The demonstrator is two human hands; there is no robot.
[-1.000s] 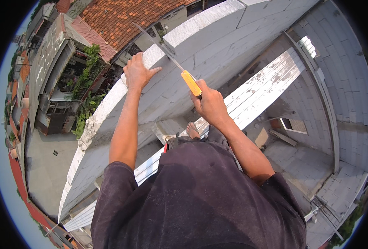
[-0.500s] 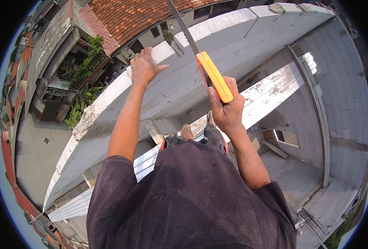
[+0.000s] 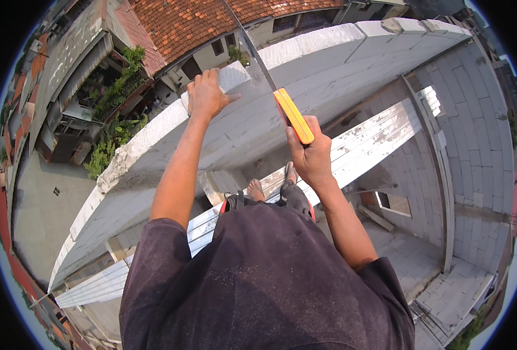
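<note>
Along the top edge of the pale block wall (image 3: 153, 131), your left hand (image 3: 205, 93) is pressed down and closed over the block (image 3: 235, 73) that sits on the wall's crest, fingers curled over its outer edge above the drop to the tiled roofs (image 3: 183, 23) below. Just to the right of that hand, the blade of the handsaw (image 3: 257, 58) stands steeply against the block; whether the teeth have bitten in, I cannot tell, since no cut line shows from here. Your right hand (image 3: 312, 157) is wrapped tight around the saw's orange and yellow handle (image 3: 293, 115), held out over the inner face of the wall. Judging by that, the sawing looks barely begun, with the whole cut through the block left to make. Below your arms, your bare feet (image 3: 270, 184) rest on a white plank (image 3: 357, 146) that runs along the wall's inner side.
</note>
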